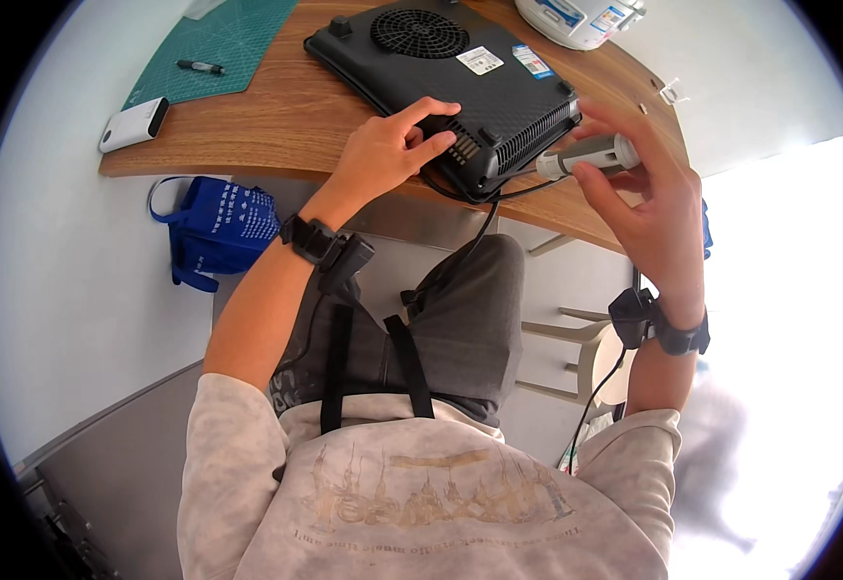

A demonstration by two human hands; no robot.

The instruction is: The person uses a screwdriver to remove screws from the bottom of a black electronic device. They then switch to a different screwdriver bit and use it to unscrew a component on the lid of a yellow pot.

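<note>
White handheld device at near left corner of bench; green mat with black marker toward far left corner. Left hand: grip spread, thumb and forefinger tips on vented underside of black appliance, upturned at near edge. Appliance probably stiff, fairly heavy, smooth; best held by side walls, clear of thin vents. Black cord hangs over near edge. Right hand: grip pinching grey screwdriver, likely light, rigid; best taken round handle.
</note>
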